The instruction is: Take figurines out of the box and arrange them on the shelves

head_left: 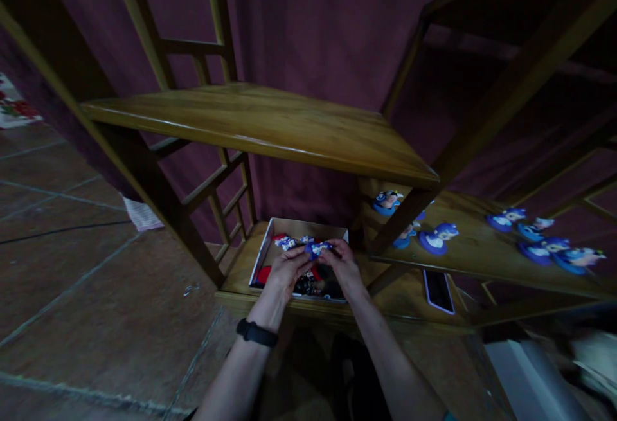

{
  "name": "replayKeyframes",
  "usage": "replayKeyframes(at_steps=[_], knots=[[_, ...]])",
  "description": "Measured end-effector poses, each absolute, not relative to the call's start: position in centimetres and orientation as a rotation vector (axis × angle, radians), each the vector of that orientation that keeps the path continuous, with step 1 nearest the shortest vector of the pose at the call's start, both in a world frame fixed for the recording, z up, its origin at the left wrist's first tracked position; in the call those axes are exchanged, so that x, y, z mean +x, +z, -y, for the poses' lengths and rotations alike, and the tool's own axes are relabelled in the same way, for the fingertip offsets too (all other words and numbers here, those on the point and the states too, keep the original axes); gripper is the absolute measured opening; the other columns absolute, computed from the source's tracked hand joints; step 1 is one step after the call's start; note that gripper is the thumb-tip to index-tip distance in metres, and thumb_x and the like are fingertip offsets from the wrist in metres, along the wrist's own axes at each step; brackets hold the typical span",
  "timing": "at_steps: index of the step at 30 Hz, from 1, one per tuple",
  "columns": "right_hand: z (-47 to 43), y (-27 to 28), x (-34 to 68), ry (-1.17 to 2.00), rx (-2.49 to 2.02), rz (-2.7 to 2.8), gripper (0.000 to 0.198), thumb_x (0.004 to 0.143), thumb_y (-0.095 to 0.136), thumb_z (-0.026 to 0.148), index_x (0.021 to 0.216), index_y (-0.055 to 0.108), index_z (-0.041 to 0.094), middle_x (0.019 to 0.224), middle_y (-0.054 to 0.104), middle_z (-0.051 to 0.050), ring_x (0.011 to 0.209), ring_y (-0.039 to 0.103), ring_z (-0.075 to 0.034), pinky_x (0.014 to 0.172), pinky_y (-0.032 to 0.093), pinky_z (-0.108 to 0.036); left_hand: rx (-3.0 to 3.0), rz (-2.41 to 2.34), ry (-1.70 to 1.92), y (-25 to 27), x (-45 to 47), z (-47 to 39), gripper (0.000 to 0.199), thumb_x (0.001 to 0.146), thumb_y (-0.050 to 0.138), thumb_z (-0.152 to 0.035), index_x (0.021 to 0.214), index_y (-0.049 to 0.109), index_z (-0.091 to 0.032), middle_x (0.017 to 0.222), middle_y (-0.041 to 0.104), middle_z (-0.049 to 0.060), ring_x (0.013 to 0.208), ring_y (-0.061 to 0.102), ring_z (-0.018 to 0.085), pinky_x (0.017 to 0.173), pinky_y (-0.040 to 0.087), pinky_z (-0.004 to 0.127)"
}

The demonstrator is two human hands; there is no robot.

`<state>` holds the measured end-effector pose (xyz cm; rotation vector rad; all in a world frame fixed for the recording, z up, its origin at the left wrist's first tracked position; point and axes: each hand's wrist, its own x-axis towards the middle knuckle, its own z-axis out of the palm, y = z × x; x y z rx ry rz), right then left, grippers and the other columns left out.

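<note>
A small purple-and-white figurine (pixel 317 250) is held between both my hands, just above an open cardboard box (pixel 264 254). My left hand (pixel 288 268) grips it from the left, fingers closed at its edge. From the right, my right hand (pixel 343 261) pinches the other side. Inside the box lie more figurines: white-and-blue ones (pixel 288 241) toward the back, and red and black pieces (pixel 311 285) near the front. My hands hide part of the box's contents.
The box rests on the low wooden shelf (pixel 236 277); a higher shelf board (pixel 250 116) overhangs it. Several figurines on round bases, including a purple one (pixel 438 239), stand on the right shelf. A phone (pixel 438 291) lies below them. A wooden post (pixel 402 218) stands right of the box.
</note>
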<state>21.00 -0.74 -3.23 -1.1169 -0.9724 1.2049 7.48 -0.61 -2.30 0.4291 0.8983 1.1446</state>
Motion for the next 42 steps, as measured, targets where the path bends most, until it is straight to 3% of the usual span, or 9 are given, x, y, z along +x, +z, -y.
replayKeyframes(at_steps=[9,15,27,36,42], knots=[[0.43,-3.93,20.98,1.091,-1.155,1.125,0.025,0.069,0.062,0.032,0.09,0.052,0.025,0.088,0.06,0.003,0.084,0.057,-0.014,0.076,0.05,-0.028,0.474,-0.94,1.179,-1.77,7.57,0.92,0.019,0.064,0.066,0.0,0.08,0.069,-0.009,0.076,0.071,0.009,0.073,0.066,0.018,0.078,0.053,0.033],[0.75,-3.35,20.95,1.167,-1.161,1.014,0.029,0.067,0.064,0.037,0.091,0.052,0.024,0.083,0.061,0.002,0.072,0.06,-0.014,0.071,0.052,-0.03,0.434,-0.973,1.237,-1.55,7.68,0.97,0.015,0.062,0.067,0.003,0.07,0.068,-0.01,0.068,0.069,0.007,0.065,0.065,0.017,0.072,0.054,0.033],[0.58,-3.71,21.43,1.089,-1.213,1.133,0.029,0.069,0.063,0.038,0.091,0.051,0.024,0.081,0.06,0.003,0.07,0.061,-0.013,0.07,0.05,-0.028,0.564,-0.993,1.274,-1.56,7.66,0.93,0.013,0.057,0.074,-0.007,0.069,0.069,-0.009,0.064,0.068,0.006,0.06,0.062,0.013,0.065,0.052,0.027],[0.78,-3.76,21.41,1.053,-1.23,1.209,0.027,0.07,0.062,0.037,0.089,0.05,0.024,0.08,0.06,0.002,0.073,0.061,-0.015,0.072,0.049,-0.03,0.618,-1.07,1.304,-1.97,7.84,0.91,0.011,0.057,0.073,-0.004,0.066,0.07,-0.008,0.055,0.065,0.004,0.049,0.056,0.01,0.053,0.046,0.02],[1.1,-3.62,21.11,1.042,-1.187,1.236,0.024,0.072,0.061,0.036,0.089,0.05,0.024,0.082,0.062,0.001,0.076,0.061,-0.016,0.073,0.049,-0.029,0.586,-1.039,1.313,-2.26,7.5,1.06,0.012,0.055,0.075,-0.008,0.066,0.069,-0.009,0.059,0.066,0.004,0.054,0.059,0.012,0.059,0.049,0.023]])
